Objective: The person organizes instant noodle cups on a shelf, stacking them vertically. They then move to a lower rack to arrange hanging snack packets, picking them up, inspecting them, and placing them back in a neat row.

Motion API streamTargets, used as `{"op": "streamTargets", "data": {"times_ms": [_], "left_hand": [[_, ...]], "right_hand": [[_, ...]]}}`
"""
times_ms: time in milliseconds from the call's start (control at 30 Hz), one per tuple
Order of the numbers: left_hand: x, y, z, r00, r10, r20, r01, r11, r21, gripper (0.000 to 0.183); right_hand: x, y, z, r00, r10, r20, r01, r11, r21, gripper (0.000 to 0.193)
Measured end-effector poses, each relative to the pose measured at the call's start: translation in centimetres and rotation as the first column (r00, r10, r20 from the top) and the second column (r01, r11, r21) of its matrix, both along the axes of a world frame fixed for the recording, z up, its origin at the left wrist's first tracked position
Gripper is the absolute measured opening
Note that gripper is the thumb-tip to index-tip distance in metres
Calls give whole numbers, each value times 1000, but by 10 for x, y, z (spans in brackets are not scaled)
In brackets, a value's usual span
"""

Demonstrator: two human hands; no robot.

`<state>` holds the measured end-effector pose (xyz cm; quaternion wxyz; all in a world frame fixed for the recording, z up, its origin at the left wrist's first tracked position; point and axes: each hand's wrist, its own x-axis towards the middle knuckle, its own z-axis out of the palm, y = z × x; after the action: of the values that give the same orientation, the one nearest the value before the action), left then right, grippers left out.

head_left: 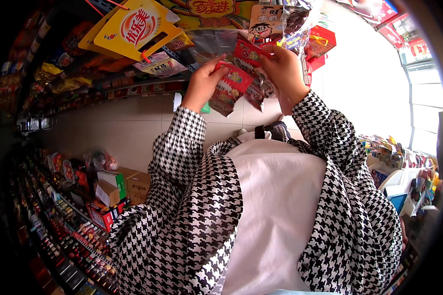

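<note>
My left hand pinches the top edge of a small red snack packet with a clear, dark-looking lower part. To its right, my right hand is closed on the red top of a second, similar snack packet. The two packets hang side by side and partly overlap, in front of the shelf. More dark-and-clear wrapping shows just beneath my right fingers; whether it belongs to the same packet I cannot tell.
Just ahead stands a packed snack shelf, with a yellow carton sign tied on by red cord. A red box is at the far right. Cardboard boxes stand on the tiled floor at left, beside a long rack of small goods.
</note>
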<state>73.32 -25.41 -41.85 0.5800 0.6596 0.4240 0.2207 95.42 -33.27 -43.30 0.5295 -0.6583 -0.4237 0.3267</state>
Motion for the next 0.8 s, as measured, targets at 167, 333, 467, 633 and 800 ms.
{"op": "streamTargets", "data": {"times_ms": [167, 333, 467, 633, 800], "left_hand": [[23, 17, -15, 973, -73, 217, 124, 965, -232, 26], [32, 18, -15, 979, -45, 197, 90, 970, -225, 21], [34, 15, -1, 985, -25, 172, 64, 972, -224, 20], [26, 19, 8, 990, -35, 138, 70, 965, -254, 22], [26, 17, 15, 992, -28, 124, 64, 953, -296, 22]], "right_hand": [[-6, 5, 19, 997, -28, 75, 31, 999, -39, 23], [-3, -1, 15, 1000, 19, 9, -19, 997, -74, 22], [-6, -9, 22, 996, 62, -62, -69, 990, -126, 27], [-12, -13, 32, 990, 115, -83, -127, 978, -167, 33], [-11, -13, 22, 994, 111, 23, -108, 989, -99, 32]]}}
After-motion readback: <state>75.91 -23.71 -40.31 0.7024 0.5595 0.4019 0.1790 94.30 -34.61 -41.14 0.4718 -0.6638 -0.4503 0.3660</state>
